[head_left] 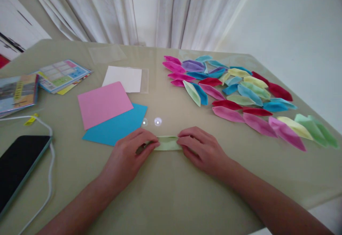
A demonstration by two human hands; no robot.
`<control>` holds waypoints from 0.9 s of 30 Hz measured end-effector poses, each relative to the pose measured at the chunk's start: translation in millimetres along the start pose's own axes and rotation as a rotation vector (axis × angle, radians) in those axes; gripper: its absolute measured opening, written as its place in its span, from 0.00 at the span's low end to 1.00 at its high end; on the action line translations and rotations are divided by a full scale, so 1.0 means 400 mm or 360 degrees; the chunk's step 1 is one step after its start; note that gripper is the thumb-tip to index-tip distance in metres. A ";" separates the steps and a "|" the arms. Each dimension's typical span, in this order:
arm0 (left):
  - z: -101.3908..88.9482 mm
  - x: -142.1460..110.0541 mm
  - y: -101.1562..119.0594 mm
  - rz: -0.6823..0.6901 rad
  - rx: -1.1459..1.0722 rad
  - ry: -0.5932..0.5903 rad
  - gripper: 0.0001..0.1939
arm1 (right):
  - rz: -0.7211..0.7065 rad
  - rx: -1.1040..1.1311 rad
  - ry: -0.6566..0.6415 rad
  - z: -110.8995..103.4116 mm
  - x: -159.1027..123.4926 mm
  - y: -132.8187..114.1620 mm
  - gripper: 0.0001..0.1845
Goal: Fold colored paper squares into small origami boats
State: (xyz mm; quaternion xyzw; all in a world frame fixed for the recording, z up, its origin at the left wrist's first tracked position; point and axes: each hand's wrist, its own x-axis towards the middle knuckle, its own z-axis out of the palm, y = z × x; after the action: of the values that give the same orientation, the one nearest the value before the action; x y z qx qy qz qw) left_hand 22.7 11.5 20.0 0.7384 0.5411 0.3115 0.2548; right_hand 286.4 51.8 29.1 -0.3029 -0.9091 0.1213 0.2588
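A narrow strip of folded light green paper (168, 143) lies level in front of me, low over the table. My left hand (135, 147) pinches its left end between thumb and fingers. At the other end, my right hand (201, 149) grips it in the same way, its fingertips covering that tip. Only the middle of the strip shows between the hands. Just beyond my left hand lie a blue paper sheet (117, 128) and, partly over it, a pink paper sheet (104, 103).
Many folded paper boats (232, 105) in several colours spread over the right side of the table. White paper (124, 79) lies behind the pink sheet. A phone (21, 167), a white cable (50, 170) and booklets (18, 92) occupy the left. Curtains (107, 10) hang behind.
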 end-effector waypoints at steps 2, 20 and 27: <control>-0.008 0.002 -0.017 0.0145 0.0035 -0.0079 0.08 | -0.0044 -0.0036 -0.0057 -0.006 0.001 0.007 0.09; -0.021 -0.002 -0.052 0.0301 0.0108 -0.0121 0.13 | -0.0015 0.0067 -0.0156 -0.020 -0.001 0.031 0.10; -0.029 -0.004 -0.042 0.0277 0.0068 -0.0230 0.11 | 0.0004 0.0145 -0.0258 -0.018 0.002 0.024 0.10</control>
State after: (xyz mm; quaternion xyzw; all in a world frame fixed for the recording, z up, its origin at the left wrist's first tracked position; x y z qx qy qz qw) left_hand 2.9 15.3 15.7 0.8084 0.4617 0.2669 0.2492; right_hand 294.4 60.3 31.8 -0.2813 -0.9203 0.1869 0.1976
